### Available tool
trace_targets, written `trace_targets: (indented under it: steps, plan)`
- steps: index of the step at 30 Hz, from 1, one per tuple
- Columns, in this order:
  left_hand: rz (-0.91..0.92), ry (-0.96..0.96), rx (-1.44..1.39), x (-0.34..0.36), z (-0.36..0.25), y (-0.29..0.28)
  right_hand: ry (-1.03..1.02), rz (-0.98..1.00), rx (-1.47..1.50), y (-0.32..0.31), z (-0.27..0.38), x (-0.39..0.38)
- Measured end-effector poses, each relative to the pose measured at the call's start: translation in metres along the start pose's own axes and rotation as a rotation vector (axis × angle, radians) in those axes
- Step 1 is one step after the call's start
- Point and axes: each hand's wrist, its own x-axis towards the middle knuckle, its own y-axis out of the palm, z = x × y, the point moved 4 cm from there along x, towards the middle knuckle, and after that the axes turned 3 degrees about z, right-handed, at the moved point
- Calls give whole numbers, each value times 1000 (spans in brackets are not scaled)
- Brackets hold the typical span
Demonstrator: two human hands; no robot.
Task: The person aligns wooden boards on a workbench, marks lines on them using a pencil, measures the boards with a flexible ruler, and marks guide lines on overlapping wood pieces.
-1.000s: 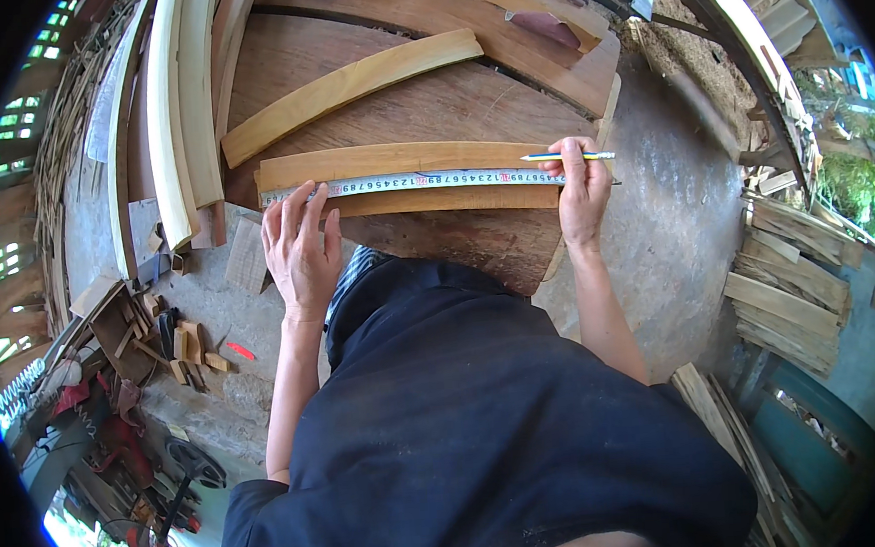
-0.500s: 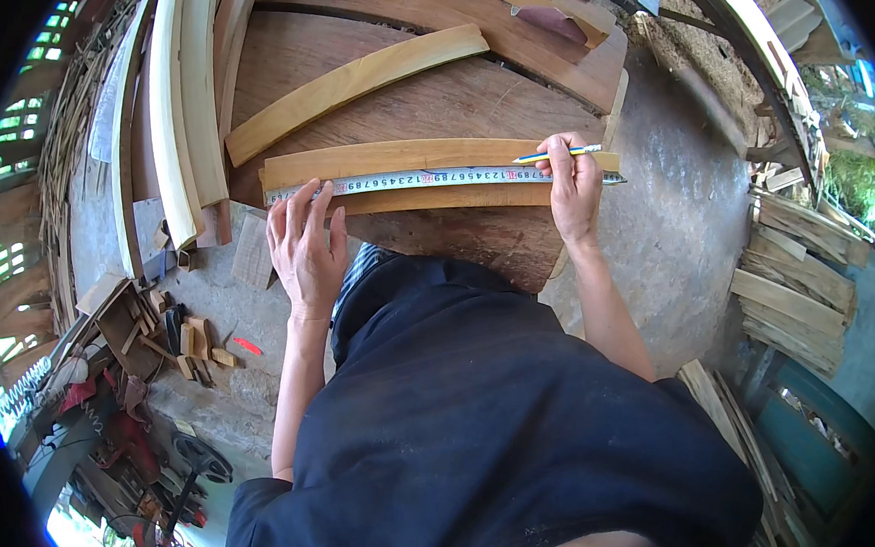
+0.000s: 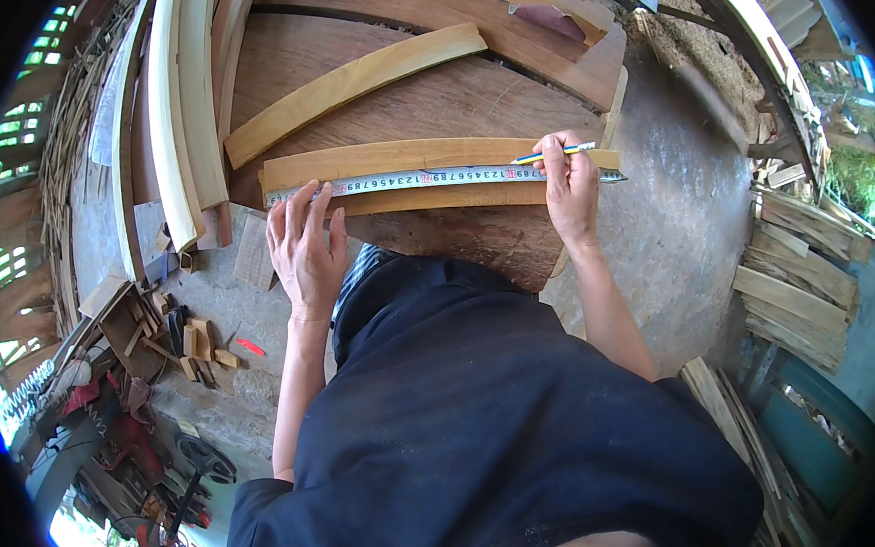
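Note:
A slightly curved wooden board (image 3: 390,158) lies across the work surface in front of me. Along it stretches a pale measuring tape (image 3: 452,177), which shows more wood on its near side. My left hand (image 3: 305,239) rests at the tape's left part, fingers stretched out onto it and thumb apart. Towards the right end, my right hand (image 3: 571,187) pinches a blue-and-yellow pencil (image 3: 582,148), its tip pointing left over the board just above the tape. Whether the tip touches the wood I cannot tell.
Another curved wooden piece (image 3: 356,90) lies slantwise behind the board on the brown wooden bench (image 3: 343,34). Long pale planks (image 3: 169,109) stand at the left. Wood offcuts (image 3: 196,343) lie on the floor at lower left, and stacked slats (image 3: 790,307) at the right.
My right hand and the pencil have shifted slightly left along the board. My left hand and the tape stay where they were.

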Motion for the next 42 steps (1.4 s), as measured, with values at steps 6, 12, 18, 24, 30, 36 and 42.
trace_targets:
  steps: [6,12,18,24,30,36,42]
  plan:
    - [-3,-1,12,0,0,0,-60,-98,107,3,7,0]
    - [-1,-4,6,0,0,0,-28,-36,46,2,2,0]
    - [-1,2,7,-1,0,-1,-37,-5,22,0,4,1]
    - [-3,5,1,0,0,1,9,-78,145,-1,5,3]
    - [-12,8,-18,1,0,0,54,-334,487,-44,-5,14]
    - [-6,20,-8,1,1,-1,110,-322,284,-73,-24,4]
    - [-15,24,-4,1,1,-1,56,-354,170,-61,-12,-3]
